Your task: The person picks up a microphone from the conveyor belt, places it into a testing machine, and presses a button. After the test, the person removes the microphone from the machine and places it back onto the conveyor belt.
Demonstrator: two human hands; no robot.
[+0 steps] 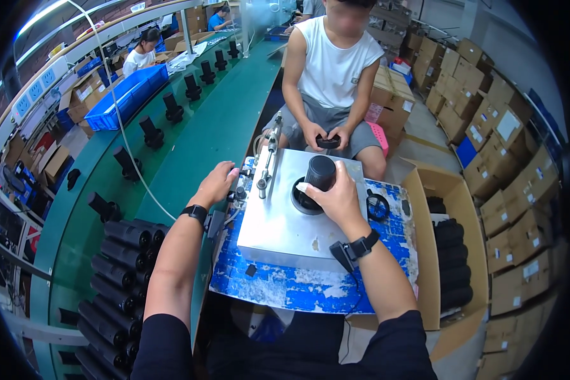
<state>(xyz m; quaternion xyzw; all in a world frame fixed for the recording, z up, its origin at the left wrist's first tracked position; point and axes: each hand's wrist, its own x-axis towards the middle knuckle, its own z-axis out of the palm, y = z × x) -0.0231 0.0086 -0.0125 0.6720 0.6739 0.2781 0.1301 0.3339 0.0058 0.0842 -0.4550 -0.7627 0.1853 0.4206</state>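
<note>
My right hand (pixel 339 195) is wrapped around a black ribbed-top cylinder (pixel 322 170). The cylinder stands slightly tilted in a round black ring fixture (pixel 305 201) on top of a silver metal box (pixel 278 228). My left hand (pixel 215 185) is at the left side of the box, fingers stretched toward the small valve fittings (pixel 239 193); I cannot tell whether the fingertips touch them. A metal clamp-like cylinder assembly (pixel 269 155) is mounted on the box's left part. Right of the box lies a black spoked ring (pixel 377 206).
The box sits on a worn blue-and-white board (pixel 285 285). Black cylinders are piled (pixel 117 272) at left beside a green conveyor (pixel 199 145) carrying upright black parts. An open carton (pixel 427 253) holds black pieces at right. Opposite, a seated person (pixel 335 69) holds a black ring (pixel 327 142).
</note>
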